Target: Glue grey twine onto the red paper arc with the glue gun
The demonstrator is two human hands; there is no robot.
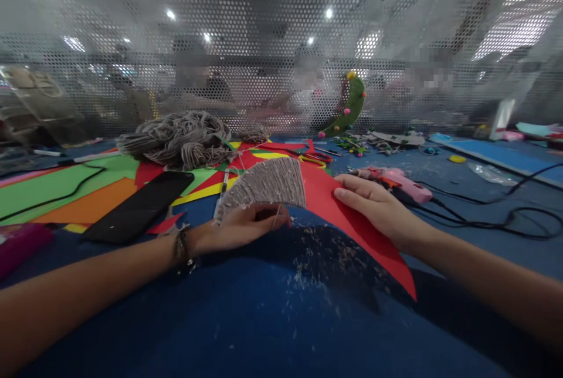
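Observation:
A red paper crescent (323, 187) hangs above the blue table, its left half wound closely with grey yarn (268, 181). Thumb and fingers of my right hand (373, 205) pinch the upper edge of its bare red part. My left hand (246, 225) is under the wound part, palm turned partly up and fingers curled. A thin yarn strand shows at its fingertips; the wound part hides some of the hand. The crescent's red tip points down to the right.
Behind lie a grey yarn heap (176, 137), scissors (316, 158), coloured paper (109, 181) and a black phone (141, 205). At right is a pink glue gun (404, 183) with a looped black cord (505, 222). A decorated green crescent (352, 105) stands before a perforated screen (272, 14).

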